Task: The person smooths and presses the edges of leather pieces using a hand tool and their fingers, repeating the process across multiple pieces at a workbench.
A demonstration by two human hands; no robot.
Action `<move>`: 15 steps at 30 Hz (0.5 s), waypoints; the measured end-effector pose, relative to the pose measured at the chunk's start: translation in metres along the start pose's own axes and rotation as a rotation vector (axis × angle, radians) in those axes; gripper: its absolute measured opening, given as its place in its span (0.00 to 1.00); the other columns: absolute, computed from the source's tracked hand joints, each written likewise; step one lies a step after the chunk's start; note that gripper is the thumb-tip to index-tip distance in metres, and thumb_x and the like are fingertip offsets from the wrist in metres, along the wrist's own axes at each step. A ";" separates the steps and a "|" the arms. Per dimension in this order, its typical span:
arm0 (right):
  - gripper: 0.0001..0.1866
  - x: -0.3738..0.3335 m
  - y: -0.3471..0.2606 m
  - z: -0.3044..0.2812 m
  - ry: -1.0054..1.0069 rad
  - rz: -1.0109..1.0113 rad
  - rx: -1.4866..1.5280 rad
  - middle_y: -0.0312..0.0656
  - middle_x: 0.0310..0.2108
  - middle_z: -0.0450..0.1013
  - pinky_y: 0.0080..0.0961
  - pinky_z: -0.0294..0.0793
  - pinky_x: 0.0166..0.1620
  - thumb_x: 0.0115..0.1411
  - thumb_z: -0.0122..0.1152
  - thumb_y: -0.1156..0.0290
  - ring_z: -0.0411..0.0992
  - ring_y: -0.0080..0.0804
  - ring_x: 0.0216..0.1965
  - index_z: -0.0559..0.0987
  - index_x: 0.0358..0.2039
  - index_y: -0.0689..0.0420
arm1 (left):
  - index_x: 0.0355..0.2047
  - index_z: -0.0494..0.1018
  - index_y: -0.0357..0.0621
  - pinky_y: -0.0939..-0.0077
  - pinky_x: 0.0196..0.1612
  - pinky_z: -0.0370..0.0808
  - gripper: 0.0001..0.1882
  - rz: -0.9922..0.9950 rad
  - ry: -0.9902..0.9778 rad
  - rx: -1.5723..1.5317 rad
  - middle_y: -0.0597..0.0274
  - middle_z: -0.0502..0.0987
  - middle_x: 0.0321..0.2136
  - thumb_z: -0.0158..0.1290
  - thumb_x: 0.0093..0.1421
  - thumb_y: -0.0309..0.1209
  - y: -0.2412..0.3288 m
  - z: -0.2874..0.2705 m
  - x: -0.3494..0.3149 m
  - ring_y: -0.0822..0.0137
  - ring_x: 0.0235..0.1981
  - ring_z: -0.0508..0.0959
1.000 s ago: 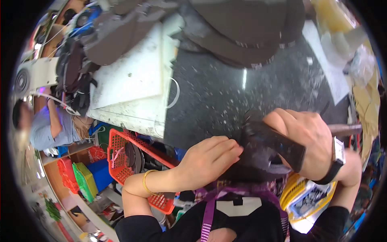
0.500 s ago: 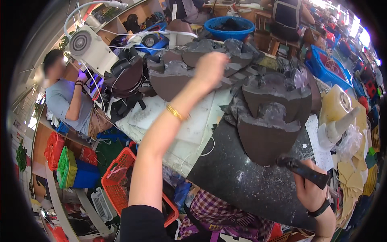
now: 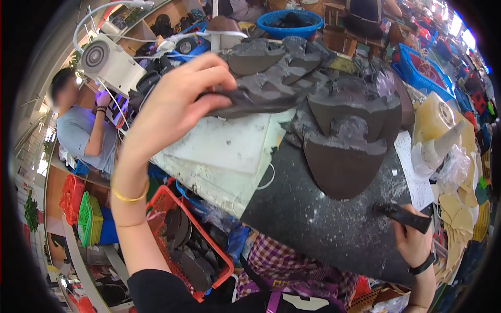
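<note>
A: How does the bench [image 3: 313, 229] look?
B: Black-topped and flecked with pale specks. Close by, at lower left, a red basket [image 3: 225, 268] holds dark pieces.
A: And the right hand [image 3: 416, 242]?
B: Its grip is wrapped round a dark tool [image 3: 403, 216], at the right side.
A: The left hand [image 3: 185, 99]?
B: Farther off, thumb and fingers clamped on a dark piece [image 3: 258, 101] near a white board's [image 3: 224, 148] far edge. A blue basket [image 3: 289, 33] stands beyond.
</note>
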State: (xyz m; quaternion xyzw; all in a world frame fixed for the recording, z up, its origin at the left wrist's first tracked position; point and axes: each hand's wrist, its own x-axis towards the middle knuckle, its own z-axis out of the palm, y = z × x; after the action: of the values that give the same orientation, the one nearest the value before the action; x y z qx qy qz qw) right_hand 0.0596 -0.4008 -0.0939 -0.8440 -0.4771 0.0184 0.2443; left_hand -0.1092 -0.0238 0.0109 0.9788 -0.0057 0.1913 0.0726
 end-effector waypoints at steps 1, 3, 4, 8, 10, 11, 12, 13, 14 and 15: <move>0.07 -0.003 0.003 0.000 0.034 -0.024 -0.041 0.51 0.27 0.71 0.34 0.70 0.30 0.49 0.58 0.81 0.72 0.52 0.28 0.75 0.31 0.62 | 0.32 0.70 0.33 0.75 0.34 0.71 0.11 -0.068 -0.083 -0.255 0.58 0.71 0.36 0.56 0.47 0.16 0.022 -0.004 -0.001 0.65 0.33 0.73; 0.08 -0.011 0.007 0.001 0.133 -0.046 -0.115 0.50 0.30 0.73 0.35 0.70 0.34 0.51 0.59 0.80 0.72 0.52 0.32 0.76 0.34 0.62 | 0.25 0.72 0.34 0.77 0.30 0.71 0.11 -0.014 -0.140 -0.514 0.57 0.74 0.28 0.61 0.40 0.17 0.054 -0.002 -0.002 0.67 0.30 0.75; 0.09 -0.017 0.015 0.002 0.178 -0.023 -0.127 0.49 0.31 0.73 0.34 0.71 0.35 0.54 0.59 0.77 0.72 0.50 0.32 0.76 0.36 0.61 | 0.23 0.74 0.37 0.75 0.30 0.72 0.11 0.088 -0.155 -0.632 0.59 0.76 0.24 0.63 0.37 0.18 0.068 0.011 0.003 0.65 0.26 0.76; 0.19 0.014 -0.020 -0.017 0.064 0.206 0.474 0.39 0.29 0.73 0.24 0.71 0.34 0.53 0.66 0.71 0.72 0.27 0.30 0.74 0.44 0.63 | 0.27 0.72 0.43 0.70 0.29 0.73 0.13 0.443 -0.194 -0.471 0.62 0.75 0.28 0.62 0.39 0.24 0.113 0.067 -0.004 0.62 0.29 0.75; 0.25 0.024 -0.035 -0.018 -0.129 0.200 0.759 0.37 0.31 0.72 0.22 0.71 0.37 0.50 0.68 0.74 0.71 0.23 0.32 0.71 0.48 0.63 | 0.27 0.68 0.46 0.73 0.27 0.73 0.10 0.503 -0.044 -0.330 0.66 0.68 0.23 0.56 0.43 0.27 0.124 0.096 -0.010 0.65 0.26 0.72; 0.25 0.025 -0.038 -0.015 -0.222 0.140 0.827 0.37 0.32 0.72 0.22 0.71 0.38 0.49 0.68 0.74 0.71 0.23 0.33 0.71 0.47 0.63 | 0.27 0.68 0.46 0.73 0.27 0.73 0.10 0.545 -0.060 -0.349 0.66 0.68 0.23 0.56 0.43 0.27 0.130 0.108 -0.011 0.65 0.26 0.72; 0.25 0.020 -0.039 -0.009 -0.243 0.057 0.879 0.38 0.32 0.73 0.21 0.71 0.38 0.49 0.69 0.74 0.70 0.23 0.33 0.71 0.48 0.62 | 0.26 0.69 0.45 0.73 0.28 0.72 0.09 0.558 0.024 -0.312 0.65 0.69 0.24 0.56 0.42 0.27 0.135 0.118 -0.012 0.65 0.26 0.71; 0.25 0.014 -0.039 -0.004 -0.251 0.037 0.933 0.38 0.32 0.73 0.21 0.71 0.38 0.49 0.69 0.74 0.70 0.22 0.33 0.71 0.47 0.62 | 0.25 0.69 0.44 0.73 0.29 0.71 0.08 0.560 0.117 -0.267 0.64 0.69 0.24 0.55 0.42 0.27 0.140 0.125 -0.012 0.66 0.27 0.71; 0.25 0.008 -0.038 -0.002 -0.261 0.011 0.986 0.38 0.32 0.73 0.20 0.71 0.38 0.49 0.69 0.73 0.70 0.21 0.32 0.71 0.47 0.61 | 0.25 0.69 0.44 0.73 0.29 0.71 0.08 0.588 0.113 -0.275 0.64 0.69 0.24 0.55 0.42 0.27 0.145 0.129 -0.010 0.66 0.27 0.71; 0.25 0.004 -0.036 -0.003 -0.235 0.021 0.984 0.38 0.32 0.73 0.20 0.71 0.38 0.49 0.69 0.73 0.70 0.21 0.32 0.71 0.47 0.61 | 0.25 0.70 0.43 0.73 0.30 0.71 0.08 0.587 0.139 -0.268 0.64 0.70 0.25 0.55 0.41 0.27 0.149 0.132 -0.008 0.65 0.27 0.71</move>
State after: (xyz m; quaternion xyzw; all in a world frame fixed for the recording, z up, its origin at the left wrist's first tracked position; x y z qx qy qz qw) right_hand 0.0338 -0.3838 -0.0748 -0.6259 -0.4275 0.3383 0.5578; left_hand -0.0733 -0.1901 -0.0918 0.9018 -0.3075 0.2680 0.1427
